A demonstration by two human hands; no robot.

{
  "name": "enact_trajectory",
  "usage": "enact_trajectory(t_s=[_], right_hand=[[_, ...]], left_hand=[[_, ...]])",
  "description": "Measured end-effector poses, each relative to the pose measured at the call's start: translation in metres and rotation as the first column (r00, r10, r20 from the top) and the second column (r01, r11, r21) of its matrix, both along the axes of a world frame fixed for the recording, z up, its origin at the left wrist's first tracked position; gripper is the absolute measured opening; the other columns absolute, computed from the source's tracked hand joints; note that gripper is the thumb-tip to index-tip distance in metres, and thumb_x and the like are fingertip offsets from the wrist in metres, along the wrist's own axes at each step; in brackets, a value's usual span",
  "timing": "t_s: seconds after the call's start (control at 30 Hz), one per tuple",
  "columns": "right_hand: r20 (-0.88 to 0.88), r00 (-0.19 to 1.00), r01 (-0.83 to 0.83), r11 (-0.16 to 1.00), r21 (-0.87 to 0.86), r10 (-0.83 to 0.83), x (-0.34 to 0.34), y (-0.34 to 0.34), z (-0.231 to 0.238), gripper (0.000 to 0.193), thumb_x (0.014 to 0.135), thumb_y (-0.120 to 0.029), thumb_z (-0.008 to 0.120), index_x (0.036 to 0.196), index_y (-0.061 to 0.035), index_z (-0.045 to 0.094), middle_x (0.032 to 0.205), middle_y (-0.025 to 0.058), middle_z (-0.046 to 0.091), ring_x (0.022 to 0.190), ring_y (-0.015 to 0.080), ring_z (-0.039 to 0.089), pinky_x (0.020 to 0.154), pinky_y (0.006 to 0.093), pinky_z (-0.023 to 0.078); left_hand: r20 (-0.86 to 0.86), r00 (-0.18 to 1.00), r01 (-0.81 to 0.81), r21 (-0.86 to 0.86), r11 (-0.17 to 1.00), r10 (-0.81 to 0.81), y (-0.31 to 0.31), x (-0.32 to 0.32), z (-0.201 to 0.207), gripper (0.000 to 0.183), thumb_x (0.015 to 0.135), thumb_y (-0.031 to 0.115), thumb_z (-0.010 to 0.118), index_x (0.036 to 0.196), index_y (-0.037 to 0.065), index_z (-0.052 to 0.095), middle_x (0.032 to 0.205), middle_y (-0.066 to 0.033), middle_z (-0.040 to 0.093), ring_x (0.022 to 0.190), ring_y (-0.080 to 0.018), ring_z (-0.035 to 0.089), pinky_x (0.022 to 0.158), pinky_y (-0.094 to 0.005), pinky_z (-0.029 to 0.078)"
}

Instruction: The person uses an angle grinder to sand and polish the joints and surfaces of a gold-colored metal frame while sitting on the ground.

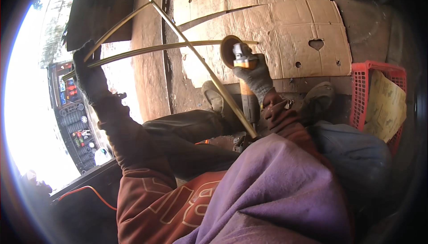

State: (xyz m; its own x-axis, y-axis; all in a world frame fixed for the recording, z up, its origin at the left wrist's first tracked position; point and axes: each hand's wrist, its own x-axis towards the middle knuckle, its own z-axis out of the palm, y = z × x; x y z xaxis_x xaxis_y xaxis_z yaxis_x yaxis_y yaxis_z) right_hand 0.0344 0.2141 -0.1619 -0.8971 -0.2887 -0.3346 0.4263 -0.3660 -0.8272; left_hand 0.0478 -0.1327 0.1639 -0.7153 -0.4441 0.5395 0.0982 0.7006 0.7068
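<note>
My right hand, in a grey glove, is closed around an orange and black angle grinder. Its round brown disc overlaps a long gold-coloured metal bar; whether they touch I cannot tell. That bar belongs to a bent, angular metal frame, whose corner points away from me and whose other end runs back toward my lap. At the far left, my left hand wears a dark glove and is closed on the metal frame where two of its bars come close together.
Flattened cardboard sheets with holes lie on the ground ahead. To the right stands a red plastic crate with a brownish sheet in it. A brown board runs along the left, and an orange cord curves at lower left.
</note>
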Motion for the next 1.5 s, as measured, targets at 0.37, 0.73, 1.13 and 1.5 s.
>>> enact_trajectory(t_s=[0.37, 0.73, 1.13, 1.5], right_hand=[[-0.138, 0.989, -0.017, 0.959, 0.284, 0.059, 0.032, 0.007, 0.008, 0.068, 0.07, -0.031, 0.089, 0.118, -0.007, 0.047, 0.102, 0.0155, 0.07, 0.093, 0.0306, 0.072, 0.077, 0.0408, 0.057], [-0.158, 0.983, -0.039, 0.952, 0.304, 0.091, 0.045, -0.014, 0.025, 0.068, 0.07, -0.03, 0.089, 0.118, -0.0066, 0.047, 0.101, 0.0145, 0.07, 0.091, 0.0284, 0.072, 0.077, 0.0403, 0.057], [-0.032, 0.996, 0.085, 0.989, 0.124, -0.082, 0.043, -0.007, 0.009, 0.061, 0.071, -0.013, 0.087, 0.117, -0.0041, 0.047, 0.097, 0.0084, 0.067, 0.084, 0.0172, 0.068, 0.073, 0.0331, 0.057], [0.07, 0.997, 0.016, 0.995, 0.101, -0.023, -0.003, 0.005, 0.01, 0.056, 0.072, -0.015, 0.087, 0.111, 0.0008, 0.05, 0.099, 0.0104, 0.068, 0.083, 0.0158, 0.068, 0.072, 0.0316, 0.058]], left_hand=[[0.01, 0.99, -0.142, 0.133, 0.981, 0.142, -0.004, 0.006, -0.003, 0.038, 0.1, 0.024, 0.059, 0.119, -0.009, 0.056, 0.114, -0.023, 0.068, 0.11, -0.0353, 0.067, 0.086, -0.0474, 0.063], [-0.012, 1.0, -0.016, 0.232, 0.973, 0.02, -0.005, 0.002, 0.004, 0.025, 0.096, 0.012, 0.065, 0.115, -0.004, 0.061, 0.119, -0.0179, 0.067, 0.111, -0.0262, 0.066, 0.094, -0.041, 0.057], [0.115, 0.992, -0.017, -0.258, 0.966, 0.048, -0.01, 0.0, -0.009, 0.046, 0.101, 0.038, 0.054, 0.119, -0.003, 0.067, 0.133, -0.0202, 0.062, 0.129, -0.0391, 0.054, 0.118, -0.059, 0.033], [-0.146, 0.969, 0.23, 0.235, 0.944, -0.2, -0.001, -0.019, -0.015, 0.054, 0.102, 0.05, 0.047, 0.127, 0.005, 0.066, 0.136, -0.0149, 0.062, 0.137, -0.0404, 0.046, 0.119, -0.0619, 0.028]])
